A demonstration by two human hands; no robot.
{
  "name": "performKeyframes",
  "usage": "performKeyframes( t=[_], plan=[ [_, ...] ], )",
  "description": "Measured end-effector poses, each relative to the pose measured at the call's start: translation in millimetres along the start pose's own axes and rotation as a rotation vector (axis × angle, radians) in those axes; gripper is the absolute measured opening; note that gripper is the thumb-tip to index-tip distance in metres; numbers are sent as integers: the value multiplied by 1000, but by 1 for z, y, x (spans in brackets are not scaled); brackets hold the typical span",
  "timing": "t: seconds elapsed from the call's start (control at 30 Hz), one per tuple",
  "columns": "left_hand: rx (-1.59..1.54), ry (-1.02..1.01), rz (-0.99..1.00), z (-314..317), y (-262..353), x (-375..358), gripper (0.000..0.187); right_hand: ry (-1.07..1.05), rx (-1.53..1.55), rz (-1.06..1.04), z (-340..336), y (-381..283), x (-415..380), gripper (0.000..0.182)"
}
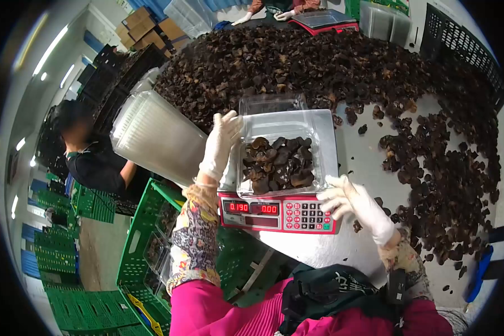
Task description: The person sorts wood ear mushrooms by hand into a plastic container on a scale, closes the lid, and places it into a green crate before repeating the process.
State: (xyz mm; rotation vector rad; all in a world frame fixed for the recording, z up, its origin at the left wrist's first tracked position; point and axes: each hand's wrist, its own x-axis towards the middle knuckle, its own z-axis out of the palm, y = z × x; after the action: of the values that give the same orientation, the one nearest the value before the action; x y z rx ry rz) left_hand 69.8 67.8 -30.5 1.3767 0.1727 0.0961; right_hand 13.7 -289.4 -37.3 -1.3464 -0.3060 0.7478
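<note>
A clear plastic box (317,162) of dark brown wood ear mushrooms (278,163) rests on the metal pan of a red digital scale (313,197). Its clear lid (273,103) is folded back away from me. The red display reads 0.190 and 0.00. My left hand (223,144), in a white glove, lies along the box's left side with fingers stretched out. At the near right corner is my gloved right hand (357,208), fingers apart, their tips close to the box and over the scale's edge beside the keypad.
Loose mushrooms (369,70) are heaped over the metal table (353,148). Stacked clear boxes (157,134) lean at left, above a green crate (131,252) holding filled boxes. A person (89,151) is at left; another's gloved hands (284,15) show across the table near a second scale (325,22).
</note>
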Motion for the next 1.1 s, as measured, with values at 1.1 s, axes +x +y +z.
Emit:
performKeyframes(
  t=[1.1],
  plan=[
    [-281, 140, 152, 25, -20, -220, 58, 184, -194, -264, 66, -14, -11, 61]
  ],
)
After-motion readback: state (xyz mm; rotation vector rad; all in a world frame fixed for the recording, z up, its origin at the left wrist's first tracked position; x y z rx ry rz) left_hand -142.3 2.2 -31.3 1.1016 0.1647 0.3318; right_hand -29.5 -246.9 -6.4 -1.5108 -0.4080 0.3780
